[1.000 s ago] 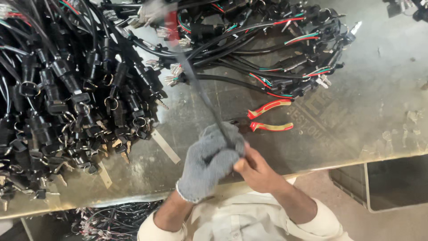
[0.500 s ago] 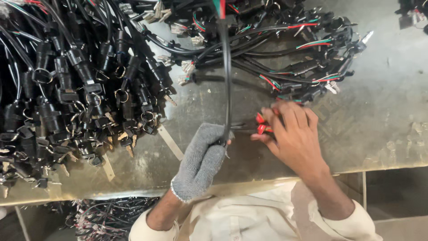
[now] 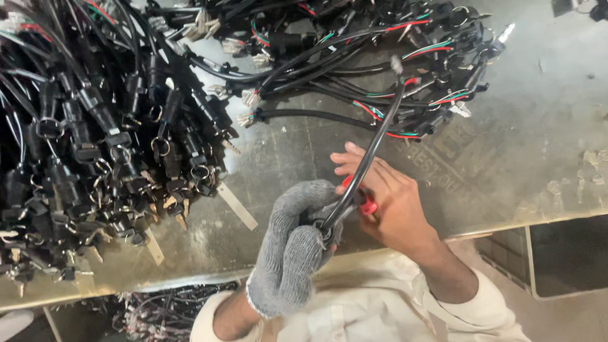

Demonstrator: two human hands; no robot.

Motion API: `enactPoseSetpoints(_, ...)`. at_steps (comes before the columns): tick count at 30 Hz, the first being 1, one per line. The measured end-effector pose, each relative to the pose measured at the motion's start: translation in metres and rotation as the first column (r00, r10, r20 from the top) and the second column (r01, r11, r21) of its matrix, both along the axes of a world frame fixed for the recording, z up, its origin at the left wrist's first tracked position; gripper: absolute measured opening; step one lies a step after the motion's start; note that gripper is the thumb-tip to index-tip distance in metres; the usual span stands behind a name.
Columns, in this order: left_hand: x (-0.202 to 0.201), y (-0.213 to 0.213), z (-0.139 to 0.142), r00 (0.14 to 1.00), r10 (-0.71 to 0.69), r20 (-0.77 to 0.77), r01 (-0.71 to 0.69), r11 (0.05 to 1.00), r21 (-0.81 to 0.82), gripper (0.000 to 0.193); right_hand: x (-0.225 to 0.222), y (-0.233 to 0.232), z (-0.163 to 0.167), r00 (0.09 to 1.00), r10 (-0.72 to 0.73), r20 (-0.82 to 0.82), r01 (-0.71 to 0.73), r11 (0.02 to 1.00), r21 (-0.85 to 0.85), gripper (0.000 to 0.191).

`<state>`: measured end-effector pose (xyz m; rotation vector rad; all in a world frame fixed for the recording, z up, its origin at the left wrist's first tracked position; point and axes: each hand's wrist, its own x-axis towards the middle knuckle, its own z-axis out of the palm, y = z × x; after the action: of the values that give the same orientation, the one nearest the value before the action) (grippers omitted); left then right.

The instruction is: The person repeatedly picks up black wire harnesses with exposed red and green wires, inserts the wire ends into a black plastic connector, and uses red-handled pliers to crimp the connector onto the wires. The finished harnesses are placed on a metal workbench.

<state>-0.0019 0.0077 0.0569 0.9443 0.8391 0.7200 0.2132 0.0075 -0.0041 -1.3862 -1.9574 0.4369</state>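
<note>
My left hand (image 3: 296,244), in a grey knit glove, grips the near end of a black sheathed cable (image 3: 375,140) that rises away toward the wire pile. My bare right hand (image 3: 387,199) is closed on red-handled pliers (image 3: 362,197), whose jaws meet the cable just beside the glove. Only a bit of the red handles shows between the fingers.
A big heap of black key-switch harnesses with metal keys (image 3: 101,139) fills the left of the worn metal bench (image 3: 525,145). Another tangle of black cables with red and green wires (image 3: 354,57) lies at the top centre. More wires lie under the bench (image 3: 152,310).
My right hand picked the red-handled pliers off the bench and brought them to the cable by the glove. The cable swung from upright to leaning right.
</note>
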Motion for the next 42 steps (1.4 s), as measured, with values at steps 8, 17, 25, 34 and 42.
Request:
enactPoseSetpoints(8, -0.013, 0.012, 0.011, 0.994, -0.108, 0.018, 0.109, 0.993, -0.037, 0.074, -0.006, 0.022, 0.004, 0.964, -0.025, 0.265, 0.053, 0.993, -0.102, 0.026)
enactPoseSetpoints(17, 0.000, 0.008, -0.003, 0.852, 0.108, -0.513, 0.196, 0.842, 0.503, 0.073, -0.006, 0.011, 0.000, 0.998, 0.040, -0.055, -0.047, 0.989, -0.144, 0.037)
enactPoseSetpoints(25, 0.005, -0.007, -0.029, 0.767, 0.325, -0.554, 0.236, 0.659, 0.714, 0.065, -0.019, -0.006, 0.009, 0.988, -0.106, 0.115, 0.129, 0.969, -0.210, 0.034)
enactPoseSetpoints(34, 0.003, -0.010, -0.036, 0.715, 0.363, -0.597, 0.353, 0.550, 0.757, 0.064, -0.015, -0.023, 0.014, 0.980, -0.164, 0.112, 0.181, 0.968, -0.174, 0.033)
enactPoseSetpoints(42, 0.000, -0.011, -0.040, 0.605, 0.467, -0.645, 0.479, 0.434, 0.763, 0.053, -0.027, -0.029, 0.002, 0.974, -0.226, 0.029, 0.226, 0.940, -0.255, 0.037)
